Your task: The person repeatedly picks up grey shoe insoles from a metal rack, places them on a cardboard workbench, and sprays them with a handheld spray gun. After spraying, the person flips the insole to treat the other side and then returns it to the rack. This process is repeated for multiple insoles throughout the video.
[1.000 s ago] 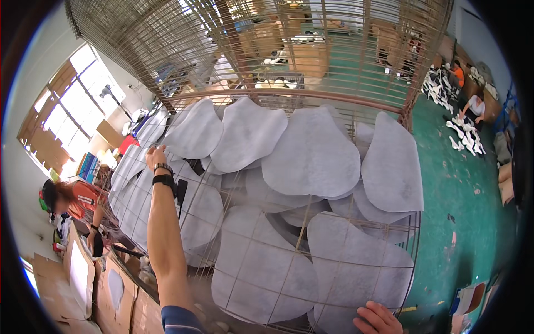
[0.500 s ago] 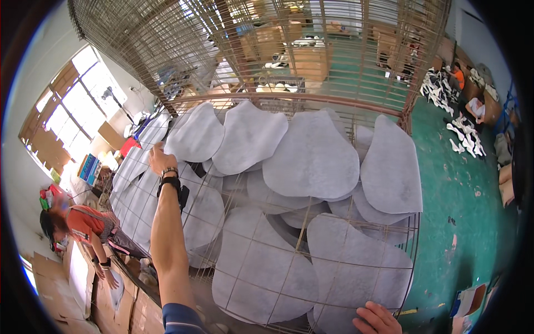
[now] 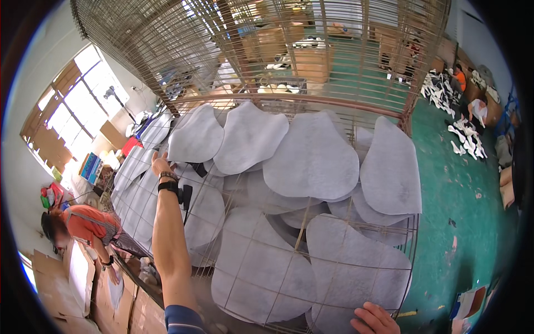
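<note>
Grey, felt-like cut pieces with rounded outlines lie in overlapping rows on a wire mesh rack. My left hand reaches to the rack's left side, its fingers apart and partly hidden. It is beside the lower left edge of a grey piece in the back row; no piece shows in its grasp. A dark band with a small black device is on that wrist. My right hand rests at the near right, fingers apart over a large grey piece under the wires.
An upright wire mesh panel rises behind the pieces. At the left, a person in an orange top bends over cardboard. Green floor runs along the right, with white pieces and two seated people farther back.
My left hand has drawn slightly toward me and its fingers have loosened from the back-row piece's edge. My right hand stays nearly still. The person at left bends lower.
</note>
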A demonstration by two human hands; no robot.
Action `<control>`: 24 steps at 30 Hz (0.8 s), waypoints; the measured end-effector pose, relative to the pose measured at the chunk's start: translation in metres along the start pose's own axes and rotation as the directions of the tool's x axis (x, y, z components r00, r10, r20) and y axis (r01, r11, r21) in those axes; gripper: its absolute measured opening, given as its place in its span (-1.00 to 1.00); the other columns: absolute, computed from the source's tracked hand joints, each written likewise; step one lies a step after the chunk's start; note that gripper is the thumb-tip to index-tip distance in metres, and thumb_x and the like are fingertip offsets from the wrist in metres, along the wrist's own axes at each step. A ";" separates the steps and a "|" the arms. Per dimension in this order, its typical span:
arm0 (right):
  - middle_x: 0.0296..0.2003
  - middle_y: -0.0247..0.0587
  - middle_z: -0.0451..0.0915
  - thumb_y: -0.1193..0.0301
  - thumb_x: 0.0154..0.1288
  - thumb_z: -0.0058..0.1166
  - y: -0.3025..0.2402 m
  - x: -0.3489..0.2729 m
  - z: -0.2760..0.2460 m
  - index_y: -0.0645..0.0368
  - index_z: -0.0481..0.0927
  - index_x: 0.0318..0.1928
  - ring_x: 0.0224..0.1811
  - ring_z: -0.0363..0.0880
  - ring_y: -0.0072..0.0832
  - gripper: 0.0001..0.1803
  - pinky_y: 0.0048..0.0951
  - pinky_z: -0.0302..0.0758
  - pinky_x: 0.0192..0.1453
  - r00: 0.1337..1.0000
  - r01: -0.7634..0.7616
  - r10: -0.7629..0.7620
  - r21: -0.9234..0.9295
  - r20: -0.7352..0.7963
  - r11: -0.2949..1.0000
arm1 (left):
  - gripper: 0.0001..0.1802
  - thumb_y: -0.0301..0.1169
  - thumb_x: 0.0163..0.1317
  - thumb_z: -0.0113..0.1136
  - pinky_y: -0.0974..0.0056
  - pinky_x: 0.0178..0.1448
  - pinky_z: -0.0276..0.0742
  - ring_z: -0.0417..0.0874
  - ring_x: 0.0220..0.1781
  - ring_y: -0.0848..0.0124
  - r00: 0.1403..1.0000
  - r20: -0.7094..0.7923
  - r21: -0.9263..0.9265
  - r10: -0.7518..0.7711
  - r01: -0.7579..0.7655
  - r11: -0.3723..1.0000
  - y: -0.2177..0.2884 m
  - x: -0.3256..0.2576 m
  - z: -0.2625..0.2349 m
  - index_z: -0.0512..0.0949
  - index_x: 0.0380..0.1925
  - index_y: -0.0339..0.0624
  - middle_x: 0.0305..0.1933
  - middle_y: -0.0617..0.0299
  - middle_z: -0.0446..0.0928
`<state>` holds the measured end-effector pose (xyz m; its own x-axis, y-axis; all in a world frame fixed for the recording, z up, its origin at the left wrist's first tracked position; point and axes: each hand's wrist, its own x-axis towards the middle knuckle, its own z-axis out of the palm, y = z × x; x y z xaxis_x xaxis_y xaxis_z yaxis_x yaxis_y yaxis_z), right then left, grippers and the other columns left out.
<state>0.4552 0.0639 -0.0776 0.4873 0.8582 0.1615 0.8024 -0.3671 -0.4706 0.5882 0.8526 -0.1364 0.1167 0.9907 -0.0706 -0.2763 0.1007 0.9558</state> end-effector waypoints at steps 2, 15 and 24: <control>0.36 0.10 0.44 0.09 0.16 0.44 0.000 -0.001 0.001 0.35 0.54 0.22 0.46 0.37 0.10 -0.25 0.03 0.44 0.43 1.000 0.007 -0.007 0.003 -0.008 1.000 | -0.29 -0.46 0.33 -0.17 -0.56 0.40 0.16 0.45 0.46 -0.08 0.997 0.032 -0.138 -0.071 0.074 0.988 0.008 -0.003 -0.007 0.20 0.54 0.06 0.50 -0.03 0.39; 0.35 0.11 0.46 0.02 0.23 0.37 0.000 -0.004 0.003 0.35 0.59 0.17 0.45 0.39 0.09 -0.29 0.03 0.44 0.42 0.999 0.021 -0.021 -0.011 -0.050 1.000 | -0.22 0.09 0.56 -0.22 -0.35 0.65 -0.41 -0.19 0.76 0.19 0.995 0.096 -0.272 0.027 0.001 0.962 0.018 -0.022 -0.024 -0.08 0.65 0.06 0.75 0.21 -0.14; 0.36 0.12 0.44 0.07 0.19 0.41 0.005 -0.006 0.001 0.33 0.57 0.19 0.46 0.36 0.13 -0.29 0.06 0.42 0.43 0.998 0.045 -0.044 0.024 -0.039 0.999 | -0.27 0.03 0.53 0.05 -0.16 0.40 0.49 0.30 0.56 0.10 0.937 0.309 -0.019 0.163 -0.165 0.986 0.082 -0.089 -0.042 0.18 0.54 -0.06 0.59 0.06 0.21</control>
<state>0.4554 0.0570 -0.0816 0.4649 0.8586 0.2158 0.8148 -0.3197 -0.4836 0.5151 0.7768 -0.0642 0.3595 0.9161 0.1775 -0.3098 -0.0623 0.9488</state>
